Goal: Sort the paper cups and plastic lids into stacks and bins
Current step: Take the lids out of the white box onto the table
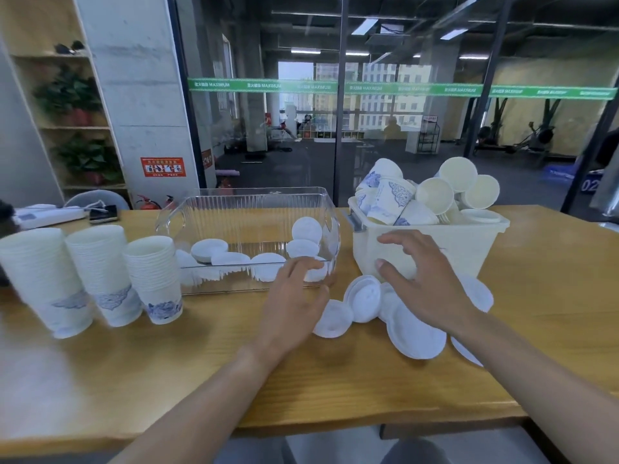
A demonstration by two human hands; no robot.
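White plastic lids (415, 326) lie loose on the wooden table (167, 363) just before the cream plastic bin (469, 249) heaped with paper cups (388, 199). More lids sit in the clear ribbed plastic bin (254, 209); three stacks of nested cups (97, 272) stand to its left. My left hand (294, 303) hangs over the clear bin's near corner, fingers relaxed, holding nothing. My right hand (422, 283) spreads open above the loose lids. Step in hand, judged: lid transfer. Next: pinch one lid, carry left, drop in clear bin.
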